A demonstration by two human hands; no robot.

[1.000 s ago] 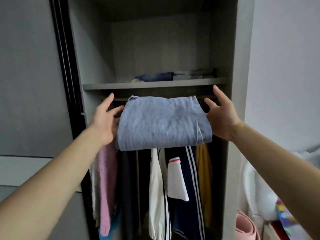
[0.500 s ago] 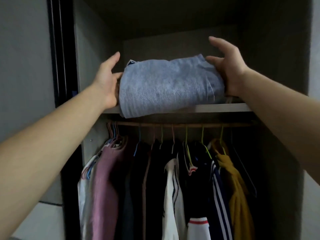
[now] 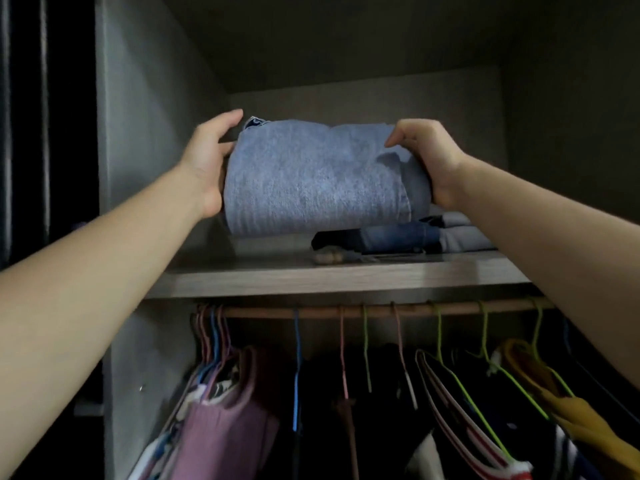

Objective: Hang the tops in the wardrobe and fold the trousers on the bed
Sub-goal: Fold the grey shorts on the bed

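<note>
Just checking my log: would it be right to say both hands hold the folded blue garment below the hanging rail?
Not quite. In the head view the left hand and right hand do hold the folded blue garment, but up over the shelf, above the hanging rail.

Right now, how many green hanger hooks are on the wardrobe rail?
4 green hanger hooks on the rail: first near the middle, second, third and fourth further right. The right forearm may hide more.
</note>
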